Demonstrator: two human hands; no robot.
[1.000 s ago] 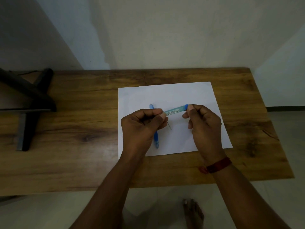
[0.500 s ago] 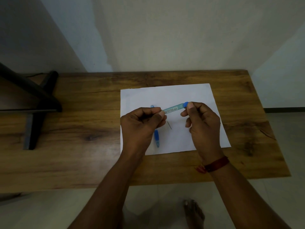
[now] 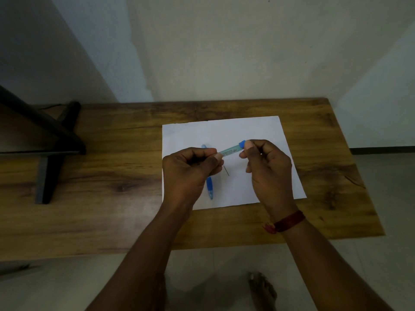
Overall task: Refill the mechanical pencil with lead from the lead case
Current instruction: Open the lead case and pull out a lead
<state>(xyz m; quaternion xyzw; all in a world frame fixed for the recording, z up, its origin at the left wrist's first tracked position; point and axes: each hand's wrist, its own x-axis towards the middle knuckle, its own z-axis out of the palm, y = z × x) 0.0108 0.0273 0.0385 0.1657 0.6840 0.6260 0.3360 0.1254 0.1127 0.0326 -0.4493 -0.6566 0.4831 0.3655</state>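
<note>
I hold a slim teal lead case (image 3: 230, 150) with a blue cap (image 3: 241, 144) just above a white sheet of paper (image 3: 253, 129). My left hand (image 3: 190, 171) grips its lower left end. The thumb and fingers of my right hand (image 3: 267, 167) pinch the capped upper right end. A blue mechanical pencil (image 3: 209, 187) lies on the paper, mostly hidden under my left hand. A thin dark lead (image 3: 226, 171) lies loose on the paper between my hands.
The paper rests on a wooden table (image 3: 101, 176) set against a pale wall. A black stand (image 3: 56, 149) sits on the table's left side. The table's near edge runs below my wrists, and a bare foot (image 3: 261, 290) shows on the floor.
Both hands keep the same hold on the lead case. The case has tilted slightly, its capped end a bit higher. The view shifted a little.
</note>
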